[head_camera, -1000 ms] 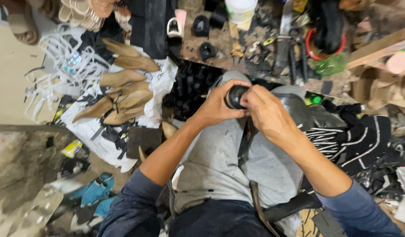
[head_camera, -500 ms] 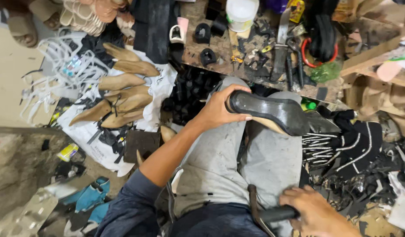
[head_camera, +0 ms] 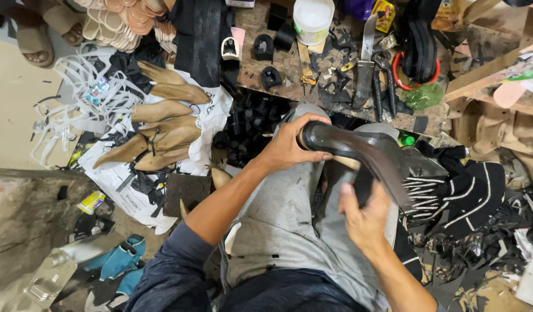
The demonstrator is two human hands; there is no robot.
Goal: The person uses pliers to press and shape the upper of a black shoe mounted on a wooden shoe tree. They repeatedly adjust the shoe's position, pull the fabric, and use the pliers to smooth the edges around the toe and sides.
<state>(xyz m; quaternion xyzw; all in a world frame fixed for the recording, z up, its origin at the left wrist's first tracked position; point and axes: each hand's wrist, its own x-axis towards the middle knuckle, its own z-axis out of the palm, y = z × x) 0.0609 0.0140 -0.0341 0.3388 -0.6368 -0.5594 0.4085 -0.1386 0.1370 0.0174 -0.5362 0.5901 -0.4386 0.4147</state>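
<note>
at the centre of the frame the left hand [head_camera: 286, 151] clamps the heel end of a black shoe [head_camera: 359, 151] over the lap — it looks stiff and light, best gripped there — while the right hand [head_camera: 363, 216], fingers curled, wraps a dark part beneath.

Two hands are in view: the left hand [head_camera: 289, 147] and the right hand [head_camera: 364, 216], with one black, pointed shoe upper on its last [head_camera: 359, 151] between them. On the floor at the left lie about six tan, pointed wooden shoe lasts [head_camera: 162, 130]. On the far table [head_camera: 260, 81] stand one white plastic tub [head_camera: 312, 18], three small black heel blocks [head_camera: 270, 76], one long steel knife [head_camera: 366, 60] and one pair of dark pincers [head_camera: 385, 78]. One red ring [head_camera: 419, 72] lies at the far right.
</note>
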